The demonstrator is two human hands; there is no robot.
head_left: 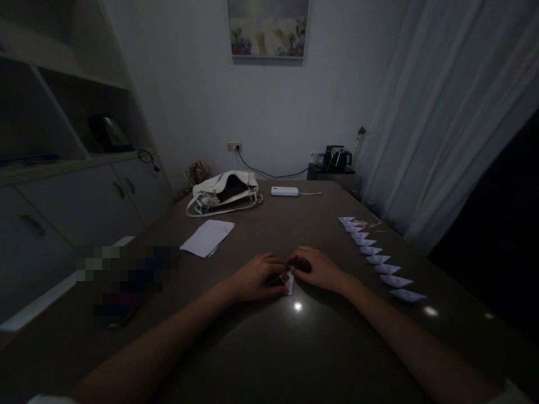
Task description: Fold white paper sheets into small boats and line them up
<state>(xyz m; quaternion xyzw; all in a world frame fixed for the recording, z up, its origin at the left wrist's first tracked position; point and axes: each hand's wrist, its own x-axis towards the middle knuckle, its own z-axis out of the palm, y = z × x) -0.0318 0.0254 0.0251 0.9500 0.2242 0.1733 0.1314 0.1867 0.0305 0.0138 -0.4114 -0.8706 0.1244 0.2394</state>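
Both hands meet over a small folded piece of white paper (289, 283) at the middle of the table. My left hand (261, 276) grips the paper's left side between thumb and fingers. From the right, my right hand (316, 268) pinches its upper edge with curled fingers. Fingers cover much of the paper, so its full folded shape is hidden. Along the table's right side stands a slanting row of several folded paper boats (378, 259). A stack of white paper sheets (208, 238) lies to the left, beyond my left hand.
A white handbag (225, 193) sits at the table's far left, with a white power strip or similar device (284, 191) to its right. Small scraps (370, 224) lie near the boats. A pixelated patch hides something on the left. A black kettle (339, 160) stands beyond the table.
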